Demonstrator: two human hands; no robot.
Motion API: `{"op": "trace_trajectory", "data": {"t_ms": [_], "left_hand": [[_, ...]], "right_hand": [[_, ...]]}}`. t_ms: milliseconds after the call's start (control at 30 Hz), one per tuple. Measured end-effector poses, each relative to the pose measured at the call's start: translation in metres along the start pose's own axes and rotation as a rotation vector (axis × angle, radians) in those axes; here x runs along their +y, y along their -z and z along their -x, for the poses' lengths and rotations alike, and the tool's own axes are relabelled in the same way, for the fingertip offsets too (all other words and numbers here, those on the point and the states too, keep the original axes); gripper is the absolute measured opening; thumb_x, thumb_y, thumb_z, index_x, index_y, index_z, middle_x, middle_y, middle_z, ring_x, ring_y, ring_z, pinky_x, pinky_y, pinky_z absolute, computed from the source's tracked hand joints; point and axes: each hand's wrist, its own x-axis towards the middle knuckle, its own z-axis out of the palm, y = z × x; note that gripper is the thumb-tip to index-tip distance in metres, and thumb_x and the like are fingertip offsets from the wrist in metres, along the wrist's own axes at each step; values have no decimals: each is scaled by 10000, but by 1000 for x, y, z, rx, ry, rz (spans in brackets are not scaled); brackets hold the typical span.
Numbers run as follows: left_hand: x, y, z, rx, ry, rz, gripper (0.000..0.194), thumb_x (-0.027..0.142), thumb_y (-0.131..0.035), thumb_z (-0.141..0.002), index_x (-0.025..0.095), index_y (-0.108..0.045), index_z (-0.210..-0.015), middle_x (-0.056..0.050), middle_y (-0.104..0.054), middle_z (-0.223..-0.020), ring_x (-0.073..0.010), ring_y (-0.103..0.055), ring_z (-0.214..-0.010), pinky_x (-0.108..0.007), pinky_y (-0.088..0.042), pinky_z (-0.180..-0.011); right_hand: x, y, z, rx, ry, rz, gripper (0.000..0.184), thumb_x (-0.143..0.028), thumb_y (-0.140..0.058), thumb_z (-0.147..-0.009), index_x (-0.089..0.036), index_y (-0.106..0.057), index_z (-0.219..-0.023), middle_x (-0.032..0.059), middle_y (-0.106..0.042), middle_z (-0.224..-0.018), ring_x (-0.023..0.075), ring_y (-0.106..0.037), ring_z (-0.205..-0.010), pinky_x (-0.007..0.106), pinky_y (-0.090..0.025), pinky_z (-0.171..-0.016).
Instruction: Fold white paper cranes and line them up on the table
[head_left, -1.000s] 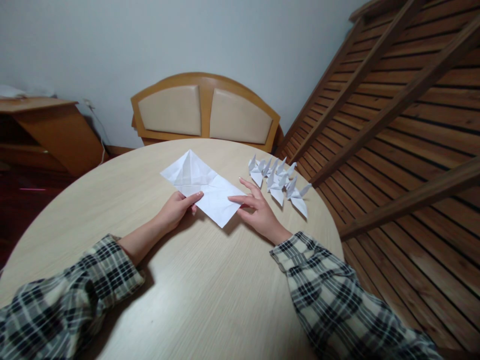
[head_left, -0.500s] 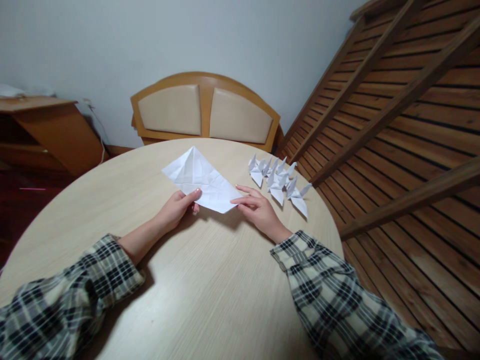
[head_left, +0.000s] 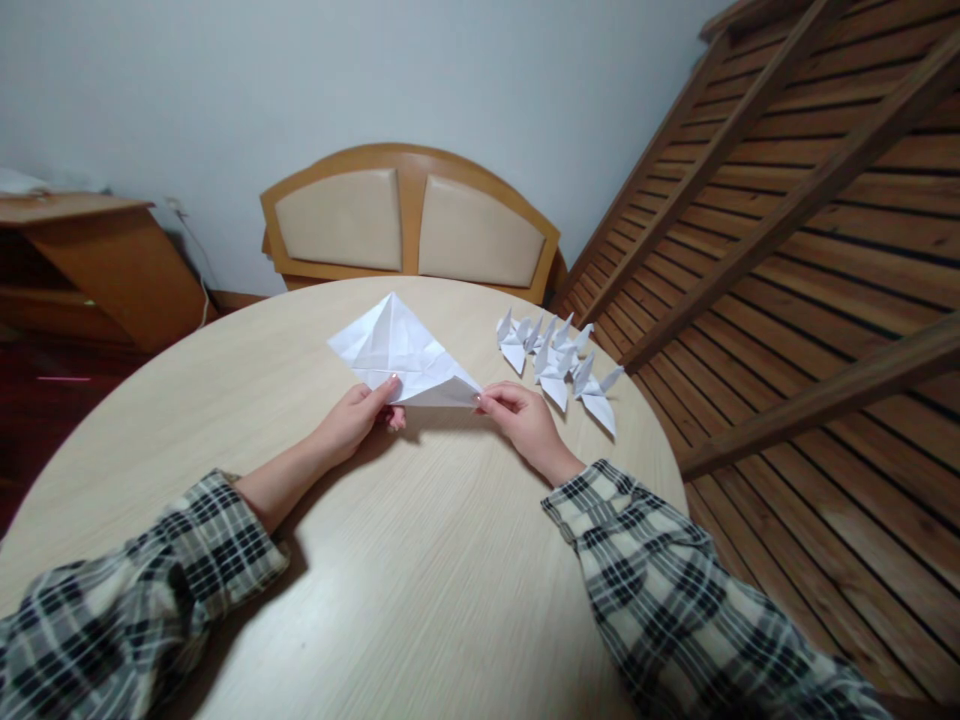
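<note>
A creased white paper sheet [head_left: 397, 350] lies partly folded on the round wooden table [head_left: 375, 560]. My left hand [head_left: 352, 420] pinches its near left edge between thumb and fingers. At the paper's near right corner, my right hand [head_left: 521, 418] grips the tip with fingers closed. The near part of the sheet is raised off the table between both hands. Several folded white paper cranes [head_left: 559, 365] stand in a cluster just right of the sheet, close to my right hand.
A wooden chair with tan padded back [head_left: 409, 225] stands at the table's far side. A slanted wooden slat structure [head_left: 787, 200] fills the right. A low wooden cabinet [head_left: 90, 260] sits at the left by the wall.
The near right part of the sheet has been lifted and folded back toward the far side. My right hand went from flat, open fingers to a pinch on the corner. The left hand stayed put.
</note>
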Motion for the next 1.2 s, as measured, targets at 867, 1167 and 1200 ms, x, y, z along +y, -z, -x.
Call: {"op": "trace_trajectory", "data": {"t_ms": [867, 1167, 1200], "left_hand": [[1, 1, 3, -105, -83, -209, 382, 452, -566, -850, 126, -642, -667, -50, -631, -629, -124, -523, -583, -258, -428, -602], [-2, 2, 2, -103, -70, -156, 407, 455, -572, -869, 119, -669, -659, -42, -614, -609, -112, -513, -564, -245, -403, -569], [-3, 2, 2, -106, -70, -150, 407, 451, -570, -873, 119, -671, -659, -41, -612, -605, -110, -511, -560, -245, -400, -567]], "right_hand": [[6, -6, -1, 49, -139, -195, 245, -396, -716, -759, -199, -571, -759, -12, -573, -719, 119, -568, -656, 309, -578, -652], [5, -7, -1, 36, -144, -231, 265, -377, -730, -746, -205, -531, -772, -25, -539, -720, 112, -551, -649, 287, -581, -619], [6, -7, -1, 35, -144, -234, 266, -378, -730, -746, -206, -528, -773, -26, -536, -719, 110, -550, -646, 286, -581, -615]]}}
